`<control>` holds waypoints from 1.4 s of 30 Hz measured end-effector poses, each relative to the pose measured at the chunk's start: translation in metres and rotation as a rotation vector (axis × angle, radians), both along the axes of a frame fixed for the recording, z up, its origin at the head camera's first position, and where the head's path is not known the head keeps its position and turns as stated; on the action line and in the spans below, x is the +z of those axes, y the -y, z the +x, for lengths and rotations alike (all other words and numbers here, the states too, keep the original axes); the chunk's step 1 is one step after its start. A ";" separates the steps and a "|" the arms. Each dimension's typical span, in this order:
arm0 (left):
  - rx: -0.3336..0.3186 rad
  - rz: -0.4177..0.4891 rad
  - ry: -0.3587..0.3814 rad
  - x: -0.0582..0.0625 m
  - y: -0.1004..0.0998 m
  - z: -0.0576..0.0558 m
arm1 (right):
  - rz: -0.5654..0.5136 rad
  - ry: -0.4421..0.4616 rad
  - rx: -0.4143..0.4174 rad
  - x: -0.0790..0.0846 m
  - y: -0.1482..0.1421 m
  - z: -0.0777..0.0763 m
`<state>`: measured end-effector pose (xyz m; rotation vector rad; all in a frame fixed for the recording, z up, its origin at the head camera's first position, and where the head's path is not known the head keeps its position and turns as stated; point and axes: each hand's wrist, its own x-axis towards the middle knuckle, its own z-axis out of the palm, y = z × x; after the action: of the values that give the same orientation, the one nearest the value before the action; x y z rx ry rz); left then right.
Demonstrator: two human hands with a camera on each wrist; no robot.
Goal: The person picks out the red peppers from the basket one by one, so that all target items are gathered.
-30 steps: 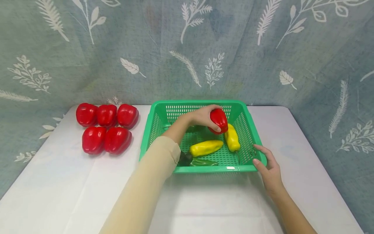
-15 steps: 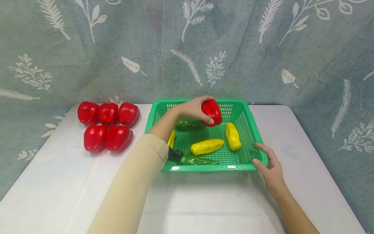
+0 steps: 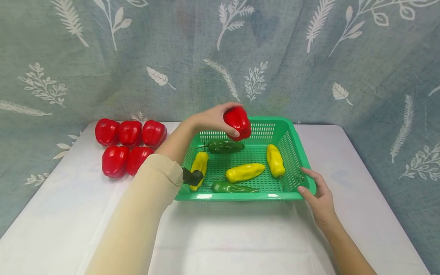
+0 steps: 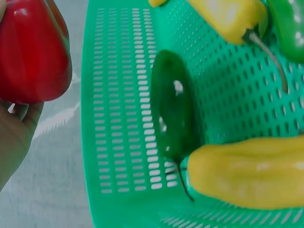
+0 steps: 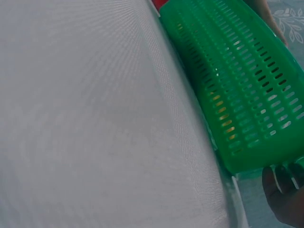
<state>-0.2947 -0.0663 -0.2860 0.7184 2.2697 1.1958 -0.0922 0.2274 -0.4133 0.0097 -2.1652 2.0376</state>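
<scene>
My left hand (image 3: pixel 214 119) grips a red bell pepper (image 3: pixel 238 123) above the back wall of a green plastic basket (image 3: pixel 237 196). Seen from the left wrist, the pepper (image 4: pixel 33 54) hangs just outside the rim, and most of that hand is cut off. Around the basket's right front corner, my right hand (image 3: pixel 322 202) holds the rim with thumb and index finger. Inside lie yellow peppers (image 3: pixel 245 172), one toward the right (image 3: pixel 275 160) and another at the left (image 3: pixel 199 168), plus a dark green chili (image 3: pixel 225 146) at the back and a green chili (image 3: pixel 234 187) in front.
Several red bell peppers (image 3: pixel 114 161) sit in two rows on the white-covered table (image 3: pixel 240 236), left of the basket. A leaf-patterned curtain (image 3: pixel 192 57) rises behind the table. My left forearm in a cream sleeve (image 3: pixel 137 214) crosses the front left, partly covering one pepper.
My left hand has lifted the red bell pepper and carried it leftward from inside the basket. The dark green chili and left yellow pepper have come into view. My right hand stays at the corner.
</scene>
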 end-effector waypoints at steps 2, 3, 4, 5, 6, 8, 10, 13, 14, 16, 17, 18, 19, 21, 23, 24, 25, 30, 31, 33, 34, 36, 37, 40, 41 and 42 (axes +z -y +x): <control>0.013 -0.003 0.007 0.003 0.008 0.002 | 0.000 -0.002 0.003 -0.001 0.000 0.000; 0.021 -0.001 0.013 0.004 0.012 0.003 | -0.002 -0.003 0.007 -0.001 0.000 0.000; 0.026 -0.001 0.016 0.004 0.016 0.003 | -0.003 -0.005 0.013 -0.001 0.000 0.001; 0.030 0.000 0.018 0.004 0.020 0.004 | -0.004 -0.008 0.020 -0.002 0.000 0.001; 0.034 0.000 0.019 0.004 0.024 0.004 | -0.006 -0.012 0.026 -0.002 0.000 0.001; 0.047 0.007 0.012 0.004 0.031 0.005 | -0.011 -0.019 0.039 -0.003 -0.001 0.002; 0.063 0.013 -0.002 0.005 0.038 0.006 | -0.013 -0.026 0.046 -0.004 -0.001 0.002; 0.084 0.019 -0.022 0.007 0.048 0.007 | -0.015 -0.026 0.039 -0.005 -0.001 0.003; 0.090 0.014 -0.033 0.009 0.052 0.007 | -0.013 -0.025 0.035 -0.005 -0.001 0.003; 0.102 0.010 -0.047 0.011 0.059 0.008 | -0.012 -0.022 0.028 -0.005 -0.002 0.003; 0.107 0.012 -0.055 0.012 0.062 0.009 | -0.014 -0.022 0.026 -0.005 -0.002 0.003; 0.113 0.011 -0.065 0.013 0.066 0.009 | -0.014 -0.022 0.022 -0.005 -0.002 0.003; 0.119 0.012 -0.074 0.014 0.069 0.010 | -0.015 -0.022 0.020 -0.005 -0.002 0.003; 0.131 0.028 -0.079 0.016 0.076 0.010 | -0.021 -0.023 0.015 -0.005 -0.002 0.003; 0.142 0.041 -0.083 0.017 0.084 0.010 | -0.026 -0.025 0.013 -0.005 -0.002 0.002; 0.148 0.048 -0.082 0.017 0.087 0.011 | -0.025 -0.024 0.012 -0.005 -0.001 0.002; 0.152 0.052 -0.082 0.018 0.091 0.011 | -0.024 -0.024 0.008 -0.004 -0.001 0.002; 0.160 0.063 -0.080 0.021 0.109 0.015 | -0.023 -0.018 -0.007 -0.004 -0.001 0.001; 0.162 0.054 -0.086 0.022 0.112 0.016 | -0.023 -0.015 -0.009 -0.004 -0.001 0.001; 0.172 0.041 -0.089 0.023 0.120 0.019 | -0.025 -0.012 -0.006 -0.004 0.000 0.001; 0.178 0.027 -0.093 0.024 0.124 0.020 | -0.027 -0.012 -0.004 -0.004 0.000 0.001; 0.192 -0.001 -0.101 0.025 0.132 0.024 | -0.021 -0.018 -0.004 -0.004 0.000 0.001; 0.198 -0.017 -0.102 0.025 0.136 0.026 | -0.019 -0.023 -0.005 -0.004 0.000 0.001; 0.208 -0.062 -0.101 0.026 0.149 0.033 | -0.017 -0.044 -0.004 -0.004 0.001 0.001; 0.212 -0.076 -0.099 0.026 0.153 0.034 | -0.015 -0.049 -0.004 -0.004 0.001 0.001; 0.216 -0.088 -0.095 0.026 0.158 0.037 | -0.019 -0.052 -0.002 -0.004 0.001 0.001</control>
<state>-0.2581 -0.2244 -0.2605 0.5170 2.5141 1.1699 -0.0915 0.2262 -0.4168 0.0580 -2.1145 2.0335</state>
